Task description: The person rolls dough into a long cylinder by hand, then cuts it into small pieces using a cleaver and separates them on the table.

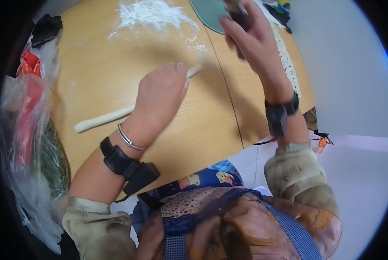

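Observation:
A long white dough rope (pixel 102 120) lies slantwise on the wooden table. My left hand (pixel 162 93) is closed over its upper part, fingers curled down, and a short end of the dough shows beyond the knuckles. Raised at the upper right, my right hand (pixel 256 39) grips a dark-handled tool (pixel 240 21) that looks like a knife. Its far end is blurred and cut off by the top of the view. Behind that hand is part of a green round plate or basin (pixel 207 15).
White flour (pixel 152 15) is spread at the table's far side. A row of small white dough pieces (pixel 284 56) runs along the right edge. Plastic bags (pixel 29 130) crowd the left edge. The wooden table (pixel 194 125) has a seam running across it.

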### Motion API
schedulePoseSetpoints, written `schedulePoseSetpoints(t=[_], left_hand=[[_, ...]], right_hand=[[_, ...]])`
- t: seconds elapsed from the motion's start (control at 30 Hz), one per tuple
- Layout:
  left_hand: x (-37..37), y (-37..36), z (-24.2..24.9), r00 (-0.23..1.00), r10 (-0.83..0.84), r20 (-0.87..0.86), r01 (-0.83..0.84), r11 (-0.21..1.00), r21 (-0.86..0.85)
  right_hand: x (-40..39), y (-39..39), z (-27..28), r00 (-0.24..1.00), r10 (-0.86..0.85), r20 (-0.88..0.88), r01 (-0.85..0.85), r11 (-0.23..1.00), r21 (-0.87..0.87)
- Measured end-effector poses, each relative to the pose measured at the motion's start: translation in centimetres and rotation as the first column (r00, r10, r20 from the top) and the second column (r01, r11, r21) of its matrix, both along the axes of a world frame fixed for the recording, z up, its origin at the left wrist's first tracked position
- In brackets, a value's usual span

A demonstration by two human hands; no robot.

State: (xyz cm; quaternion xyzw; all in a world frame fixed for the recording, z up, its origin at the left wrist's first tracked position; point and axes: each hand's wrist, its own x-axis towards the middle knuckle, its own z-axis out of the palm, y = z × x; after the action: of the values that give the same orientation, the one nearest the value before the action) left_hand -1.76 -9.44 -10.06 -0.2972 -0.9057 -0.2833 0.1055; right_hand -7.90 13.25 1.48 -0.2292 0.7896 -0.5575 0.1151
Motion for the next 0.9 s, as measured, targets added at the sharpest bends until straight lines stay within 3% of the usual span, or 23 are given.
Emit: schedulePoseSetpoints(t=[0.03,0.17,0.23,0.33,0.37,0.43,0.57,0.67,0.9], left_hand=[[0.1,0.1,-0.1,0.999,-0.015,-0.033,0.017,0.999,0.047],[1.0,0.4,0.9,0.998,-0.050,0.025,0.049,0.998,0.030],[1.5,0.2,0.8,0.995,-0.092,-0.044,0.095,0.993,0.070],[1.9,0.3,0.7,0.990,-0.144,-0.013,0.144,0.988,0.055],[2.1,0.5,0.7,0.990,-0.142,-0.017,0.142,0.988,0.053],[2.5,0.8,0.6,0.987,-0.156,-0.041,0.158,0.987,0.026],[2.3,0.8,0.3,0.982,-0.141,-0.124,0.143,0.990,0.005],[2.1,0.8,0.5,0.987,-0.141,-0.075,0.140,0.990,-0.020],[1.9,0.7,0.3,0.981,-0.152,-0.118,0.150,0.988,-0.019]], right_hand=[[5.1,-2.0,-1.4,0.869,-0.380,-0.317,0.436,0.891,0.129],[12.4,0.8,-2.4,0.848,-0.378,-0.371,0.465,0.867,0.178],[14.8,1.9,-3.0,0.853,-0.459,-0.248,0.514,0.819,0.253],[16.3,2.5,-3.1,0.820,-0.504,-0.270,0.563,0.795,0.227],[16.2,2.8,-2.9,0.820,-0.503,-0.274,0.562,0.796,0.222],[16.0,3.0,-2.4,0.840,-0.357,-0.409,0.523,0.735,0.432],[15.6,1.1,-2.2,0.836,-0.222,-0.502,0.496,0.695,0.521],[14.8,1.0,-2.8,0.820,-0.128,-0.559,0.485,0.675,0.557],[15.3,0.7,-2.4,0.874,-0.039,-0.485,0.406,0.609,0.682]])
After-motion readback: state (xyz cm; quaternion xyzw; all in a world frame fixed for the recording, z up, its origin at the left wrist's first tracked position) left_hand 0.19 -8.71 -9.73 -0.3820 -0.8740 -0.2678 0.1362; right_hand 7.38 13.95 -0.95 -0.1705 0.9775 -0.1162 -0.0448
